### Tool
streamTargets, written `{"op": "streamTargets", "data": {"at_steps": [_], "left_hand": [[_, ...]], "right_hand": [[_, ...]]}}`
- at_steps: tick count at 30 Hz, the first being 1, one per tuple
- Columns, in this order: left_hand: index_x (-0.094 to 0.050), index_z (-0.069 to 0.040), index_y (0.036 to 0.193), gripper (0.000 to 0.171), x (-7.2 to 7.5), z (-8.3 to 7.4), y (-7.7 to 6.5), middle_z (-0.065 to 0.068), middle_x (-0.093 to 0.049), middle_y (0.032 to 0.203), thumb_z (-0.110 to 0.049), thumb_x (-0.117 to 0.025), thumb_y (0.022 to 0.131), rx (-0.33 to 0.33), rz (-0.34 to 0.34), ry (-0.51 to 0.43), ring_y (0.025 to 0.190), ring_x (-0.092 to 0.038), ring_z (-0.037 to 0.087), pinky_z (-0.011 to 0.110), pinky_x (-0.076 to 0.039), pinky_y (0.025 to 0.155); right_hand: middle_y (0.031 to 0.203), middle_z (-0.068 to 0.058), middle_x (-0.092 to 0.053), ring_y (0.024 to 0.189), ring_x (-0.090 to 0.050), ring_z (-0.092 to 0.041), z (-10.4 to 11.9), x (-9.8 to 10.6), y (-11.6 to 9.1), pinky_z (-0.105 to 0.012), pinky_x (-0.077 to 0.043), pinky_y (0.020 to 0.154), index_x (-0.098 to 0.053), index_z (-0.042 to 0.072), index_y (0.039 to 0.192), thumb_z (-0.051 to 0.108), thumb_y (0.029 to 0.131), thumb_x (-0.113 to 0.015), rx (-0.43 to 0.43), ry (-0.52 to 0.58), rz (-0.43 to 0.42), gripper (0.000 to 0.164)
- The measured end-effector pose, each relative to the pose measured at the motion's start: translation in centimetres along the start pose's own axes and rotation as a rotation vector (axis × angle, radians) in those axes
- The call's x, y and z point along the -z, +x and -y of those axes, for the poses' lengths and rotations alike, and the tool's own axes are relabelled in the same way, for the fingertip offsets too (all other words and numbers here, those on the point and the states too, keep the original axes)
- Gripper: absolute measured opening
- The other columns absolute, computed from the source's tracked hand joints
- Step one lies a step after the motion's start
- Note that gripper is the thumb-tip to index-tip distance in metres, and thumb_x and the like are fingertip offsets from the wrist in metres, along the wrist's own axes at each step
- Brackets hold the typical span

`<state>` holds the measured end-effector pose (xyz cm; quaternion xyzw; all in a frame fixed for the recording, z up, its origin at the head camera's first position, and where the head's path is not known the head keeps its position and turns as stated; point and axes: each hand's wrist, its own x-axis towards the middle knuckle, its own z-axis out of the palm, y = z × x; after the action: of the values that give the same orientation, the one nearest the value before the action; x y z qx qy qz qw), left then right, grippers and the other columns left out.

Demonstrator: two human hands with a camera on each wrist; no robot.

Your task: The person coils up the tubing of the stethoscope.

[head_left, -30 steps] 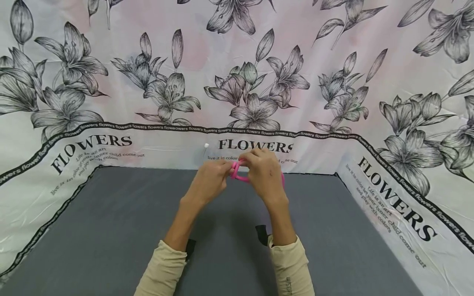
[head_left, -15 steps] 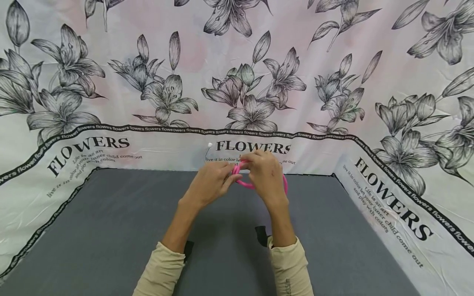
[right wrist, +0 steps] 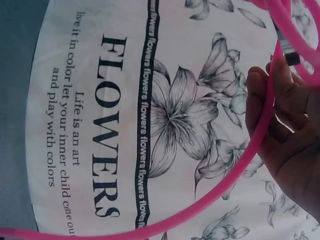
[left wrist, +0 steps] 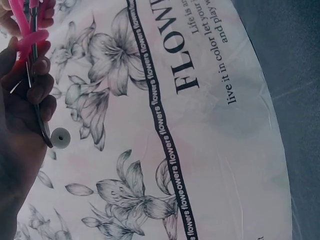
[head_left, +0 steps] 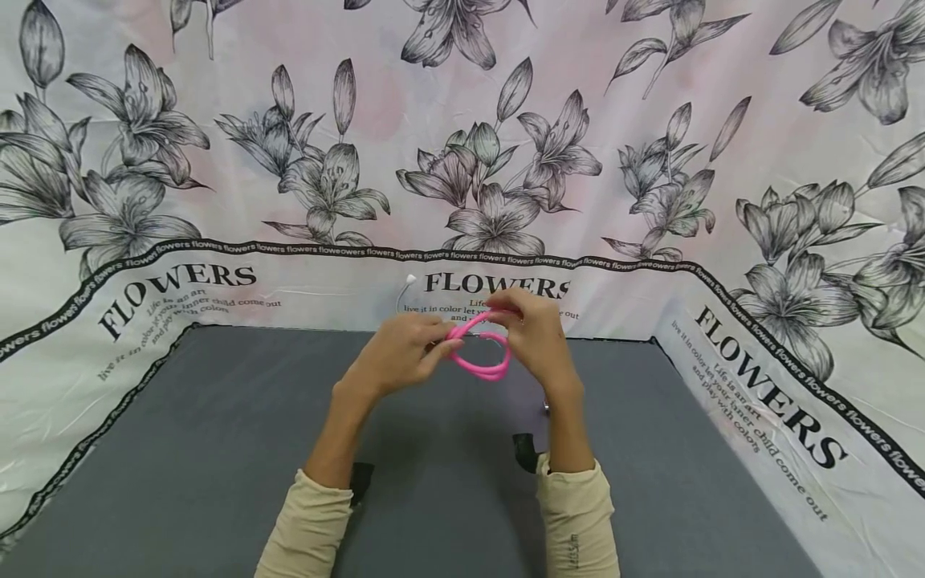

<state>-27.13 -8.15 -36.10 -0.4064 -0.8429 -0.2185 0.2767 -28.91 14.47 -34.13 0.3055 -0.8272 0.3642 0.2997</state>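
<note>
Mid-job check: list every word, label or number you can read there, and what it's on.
"FLOWERS": the printed cloth, repeated around it
"Life is an art": same cloth
"live it in color let your inner child come out": same cloth
"and play with colors": same cloth
"flowers flowers flowers": the black band, repeating
Right sleeve: small lettering, too blurred to read
Pink tubing: no lettering visible
No numbers seen.

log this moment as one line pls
left hand: grips pink tube and metal rod | right hand: pinches pink tube | tube: looped between hands | place: above grey surface
</note>
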Motion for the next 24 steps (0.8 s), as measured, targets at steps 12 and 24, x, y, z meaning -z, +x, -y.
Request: {"op": "streamTargets", "data": {"at_steps": [12, 24], "left_hand": [[-0.076, -0.008, 0.093, 0.016, 0.0, 0.3, 0.1, 0.000, -0.067, 0.076, -0.019, -0.069, 0.101, 0.065, -0.139, -0.093, 0.068, -0.052, 0.013, 0.029, -0.045, 0.066], [-0.076, -0.001, 0.101, 0.017, 0.2, -0.1, 0.2, 0.006, -0.053, 0.069, -0.014, -0.066, 0.103, 0.271, -0.385, -0.259, 0.062, -0.040, 0.013, 0.023, -0.034, 0.060]], "right_hand": [[0.093, -0.020, -0.080, 0.083, -0.078, -0.029, -1.5, -0.3, 0.2, -0.015, -0.057, 0.075, -0.077, -0.005, 0.101, -0.004, 0.091, -0.075, -0.010, 0.170, 0.067, 0.010], [0.100, -0.032, -0.076, 0.079, -0.080, -0.024, 0.0, -1.8, 0.5, -0.031, -0.064, 0.079, -0.070, -0.014, 0.119, -0.006, 0.100, -0.062, -0.114, 0.524, 0.317, 0.022]]}}
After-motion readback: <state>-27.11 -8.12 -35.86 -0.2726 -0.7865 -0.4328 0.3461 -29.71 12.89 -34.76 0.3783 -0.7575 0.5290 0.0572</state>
